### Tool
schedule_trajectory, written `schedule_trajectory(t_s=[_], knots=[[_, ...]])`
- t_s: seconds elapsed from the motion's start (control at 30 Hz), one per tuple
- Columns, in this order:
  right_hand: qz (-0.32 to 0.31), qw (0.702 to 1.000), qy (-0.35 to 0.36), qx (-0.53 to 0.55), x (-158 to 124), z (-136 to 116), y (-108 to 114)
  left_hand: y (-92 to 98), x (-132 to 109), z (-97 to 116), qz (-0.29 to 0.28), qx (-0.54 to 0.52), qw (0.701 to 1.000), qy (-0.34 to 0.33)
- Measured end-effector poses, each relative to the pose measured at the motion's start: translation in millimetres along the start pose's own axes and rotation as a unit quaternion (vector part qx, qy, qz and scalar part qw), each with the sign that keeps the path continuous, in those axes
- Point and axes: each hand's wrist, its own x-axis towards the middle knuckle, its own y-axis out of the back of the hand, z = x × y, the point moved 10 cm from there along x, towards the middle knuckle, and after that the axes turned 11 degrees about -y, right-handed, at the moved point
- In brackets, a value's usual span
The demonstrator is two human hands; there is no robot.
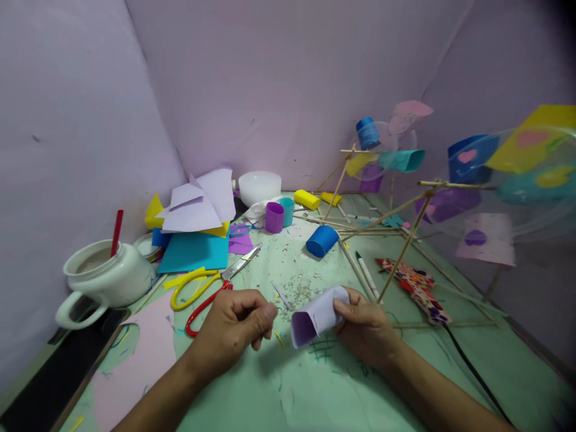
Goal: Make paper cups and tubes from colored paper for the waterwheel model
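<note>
My right hand (366,327) pinches a pale lilac paper tube (317,315) by its far end, thumb on top. The tube lies tilted, its open end facing left, with a seam showing on its side. Just left of that opening is my left hand (240,321), apart from the paper. Its fingers are curled and the thumb presses against the index finger; whether anything is between them is hidden. Close behind my left hand lie scissors (227,276) with one yellow and one red handle loop. A blue paper tube (322,241) rests on the table beyond the lilac one.
At left are a white pot (112,279) with a red stick, coloured paper sheets (193,252) and pink paper (139,366). A white bowl (260,187) and purple tube (274,217) stand behind. Stick frames (405,252) with paper-cup wheels, a marker (366,275) and patterned glue gun (416,288) occupy the right.
</note>
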Motion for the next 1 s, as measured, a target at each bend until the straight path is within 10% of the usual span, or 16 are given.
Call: schedule_trajectory(t_s=[0.23,0.43,0.73,1.0], knots=[[-0.008,0.999,-0.024,0.048,3,5,1,-9.5,-2,-8,-0.012,-0.036,0.999,0.037],[-0.006,0.998,-0.026,0.052,4,5,1,10.2,-3,-15,0.112,-0.066,0.991,0.025],[0.045,0.999,0.014,0.022,4,-6,11,6.0,-5,-42,0.145,-0.164,0.970,0.104],[0.112,0.975,0.051,-0.185,-3,-14,20,18.4,-7,-49,0.216,-0.212,0.947,0.105]])
